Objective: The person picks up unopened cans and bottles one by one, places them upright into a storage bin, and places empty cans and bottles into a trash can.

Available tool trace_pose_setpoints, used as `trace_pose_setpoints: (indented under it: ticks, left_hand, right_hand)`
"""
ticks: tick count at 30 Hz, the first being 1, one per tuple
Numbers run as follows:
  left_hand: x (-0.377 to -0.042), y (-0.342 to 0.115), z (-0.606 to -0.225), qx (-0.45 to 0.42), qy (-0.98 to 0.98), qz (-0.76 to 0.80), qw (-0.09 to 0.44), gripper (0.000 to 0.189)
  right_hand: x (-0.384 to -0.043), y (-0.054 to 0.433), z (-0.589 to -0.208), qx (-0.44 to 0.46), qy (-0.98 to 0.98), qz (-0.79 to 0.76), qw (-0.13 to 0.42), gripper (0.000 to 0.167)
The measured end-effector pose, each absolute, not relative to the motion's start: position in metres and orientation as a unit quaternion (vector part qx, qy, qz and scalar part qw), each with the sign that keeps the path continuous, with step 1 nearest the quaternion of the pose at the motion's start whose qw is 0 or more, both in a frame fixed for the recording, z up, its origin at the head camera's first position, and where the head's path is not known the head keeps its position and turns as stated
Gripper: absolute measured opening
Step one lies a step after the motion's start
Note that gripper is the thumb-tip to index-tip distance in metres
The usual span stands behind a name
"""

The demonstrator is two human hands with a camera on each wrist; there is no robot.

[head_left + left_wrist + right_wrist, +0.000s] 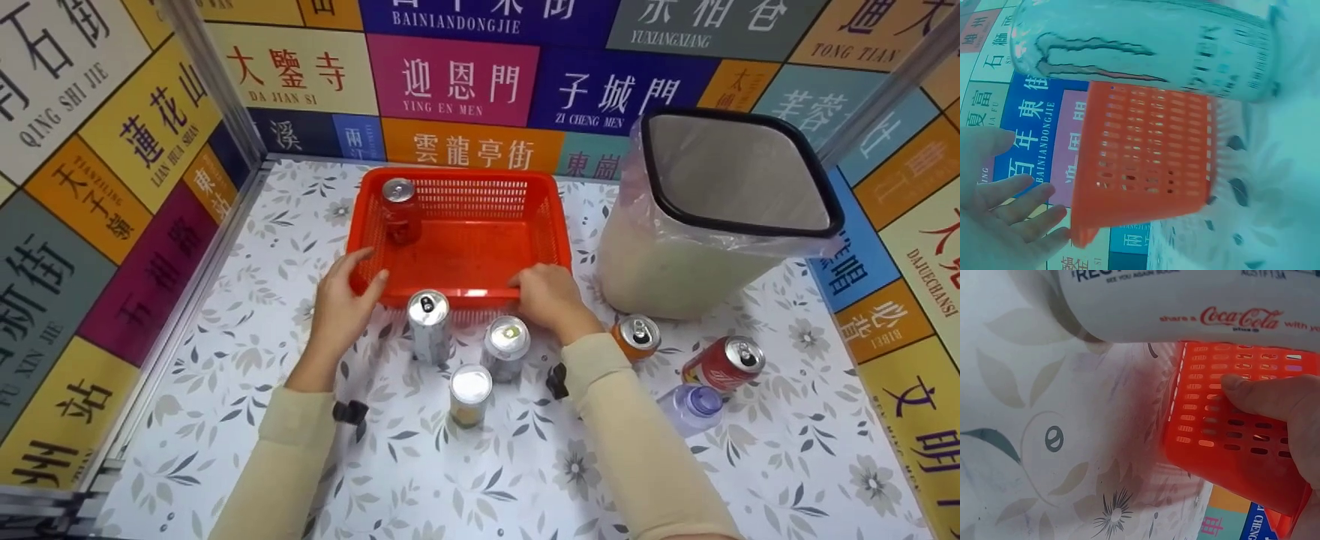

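Observation:
A red plastic basket (pixel 465 292) sits on the table in the head view, with a red can (pixel 401 214) standing in its back left corner. My right hand (pixel 551 296) grips the basket's front right corner; in the right wrist view its thumb (pixel 1258 396) presses the slotted wall. At the front left corner is my left hand (pixel 345 300), fingers spread and loosely bent; whether they touch the rim cannot be told. Between my arms stand a tall silver can (pixel 430 334), a white can (pixel 507 352) and a small slim can (pixel 470 397).
A bin (pixel 675 262) with a black rim and plastic liner stands right of the basket. Near my right forearm are an orange can (pixel 634 341), a red can (pixel 720 364) and a purple-capped bottle (pixel 690 412). Panels with printed lettering (pixel 457 82) enclose the table.

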State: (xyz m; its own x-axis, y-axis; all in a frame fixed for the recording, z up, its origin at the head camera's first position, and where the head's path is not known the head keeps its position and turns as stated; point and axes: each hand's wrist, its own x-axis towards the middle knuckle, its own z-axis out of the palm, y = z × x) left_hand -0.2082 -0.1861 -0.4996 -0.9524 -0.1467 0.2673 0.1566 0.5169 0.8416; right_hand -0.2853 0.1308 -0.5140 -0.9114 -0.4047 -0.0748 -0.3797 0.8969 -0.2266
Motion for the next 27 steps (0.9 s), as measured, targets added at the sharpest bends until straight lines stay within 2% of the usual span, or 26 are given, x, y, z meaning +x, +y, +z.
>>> trace_pose_setpoints:
  ticks: [8, 18, 22, 27]
  left_hand:
    - [-0.187, -0.188, -0.517, 0.004, -0.827, -0.520, 0.214, 0.038]
    - [-0.150, -0.181, -0.537, 0.007, -0.794, -0.561, 0.235, 0.035]
    - [-0.139, -0.180, -0.541, 0.005, -0.780, -0.588, 0.214, 0.035]
    - [-0.134, -0.178, -0.547, -0.024, -0.762, -0.630, 0.149, 0.038]
  right_hand:
    - [-0.285, 0.131, -0.516, -0.202, 0.971, -0.110, 0.062, 0.028]
    - [-0.285, 0.131, -0.515, -0.200, 0.972, -0.110, 0.063, 0.027]
    - [-0.284, 0.130, -0.515, -0.210, 0.971, -0.101, 0.046, 0.022]
    - [-0.284, 0.131, -0.517, -0.219, 0.971, -0.095, 0.034, 0.017]
